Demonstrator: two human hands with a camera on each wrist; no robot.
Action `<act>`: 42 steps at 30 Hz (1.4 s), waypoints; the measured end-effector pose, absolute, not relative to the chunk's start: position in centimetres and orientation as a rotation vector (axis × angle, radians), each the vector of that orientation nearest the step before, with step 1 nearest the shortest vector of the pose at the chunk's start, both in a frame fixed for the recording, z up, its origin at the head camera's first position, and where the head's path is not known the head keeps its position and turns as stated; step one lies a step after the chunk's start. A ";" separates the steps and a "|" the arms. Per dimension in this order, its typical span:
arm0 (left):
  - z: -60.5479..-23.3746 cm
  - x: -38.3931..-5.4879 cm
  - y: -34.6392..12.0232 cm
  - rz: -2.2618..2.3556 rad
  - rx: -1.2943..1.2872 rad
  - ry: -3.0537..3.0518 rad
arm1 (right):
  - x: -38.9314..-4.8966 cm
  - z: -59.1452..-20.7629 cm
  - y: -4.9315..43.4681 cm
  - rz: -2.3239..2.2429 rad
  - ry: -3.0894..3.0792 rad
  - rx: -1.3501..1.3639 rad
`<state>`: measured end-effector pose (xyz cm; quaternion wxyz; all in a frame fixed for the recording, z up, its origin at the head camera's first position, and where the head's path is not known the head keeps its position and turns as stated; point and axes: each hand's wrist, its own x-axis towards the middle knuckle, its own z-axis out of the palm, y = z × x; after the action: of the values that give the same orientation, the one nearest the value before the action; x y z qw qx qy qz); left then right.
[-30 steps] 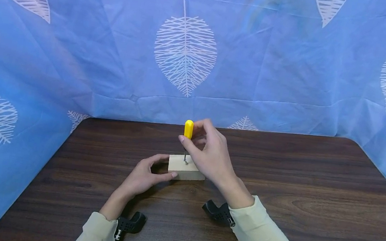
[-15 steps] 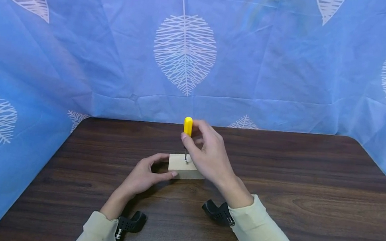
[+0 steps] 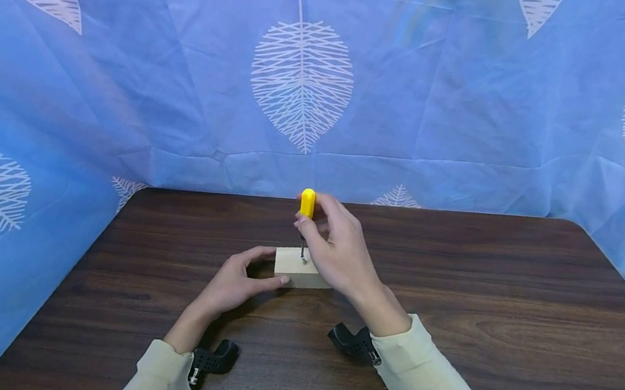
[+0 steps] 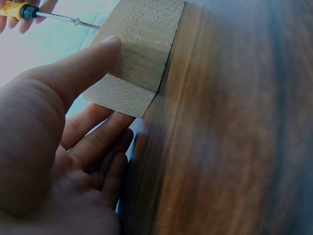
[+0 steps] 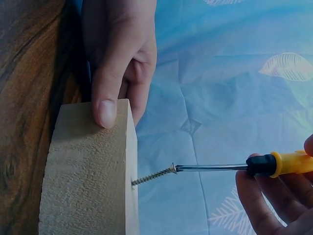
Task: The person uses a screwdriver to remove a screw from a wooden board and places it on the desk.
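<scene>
A pale wooden block (image 3: pixel 302 278) lies on the dark table, its left end gripped between the thumb and fingers of my left hand (image 3: pixel 234 283). From its top face a threaded screw (image 5: pixel 154 176) sticks out, its point in the wood and most of its thread showing, leaning slightly. My right hand (image 3: pixel 344 244) pinches the yellow handle of a screwdriver (image 3: pixel 307 203) between thumb and fingers. The screwdriver stands upright over the block, and its metal shaft (image 5: pixel 210 167) meets the screw head in the right wrist view. The block's right end is hidden behind my right hand in the head view.
A dark wood-grain table (image 3: pixel 478 319) spreads around the block. Behind and to the left hangs a blue cloth (image 3: pixel 198 77) with white leaf prints. Black wrist-worn devices (image 3: pixel 353 343) sit under both cream sleeves (image 3: pixel 430 378).
The right thumb and fingers have shifted slightly on the screwdriver handle. Screwdriver, screw and block stay in nearly the same place, and the left hand keeps its grip.
</scene>
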<state>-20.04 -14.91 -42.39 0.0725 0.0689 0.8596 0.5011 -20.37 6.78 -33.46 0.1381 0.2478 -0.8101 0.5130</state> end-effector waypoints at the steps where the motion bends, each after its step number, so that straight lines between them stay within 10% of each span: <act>1: -42.4 -20.0 -14.9 1.506 0.205 2.580 | -20.4 -33.4 6.8 1.490 -2.340 0.716; 42: -42.5 -19.9 -15.0 1.481 0.205 2.599 | -17.0 -39.1 29.3 1.135 -3.124 -0.066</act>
<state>-19.94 -14.95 -42.46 0.0715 0.0682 0.8646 0.4926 -17.05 29.32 -39.06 -0.0915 -0.0197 -0.9358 0.3400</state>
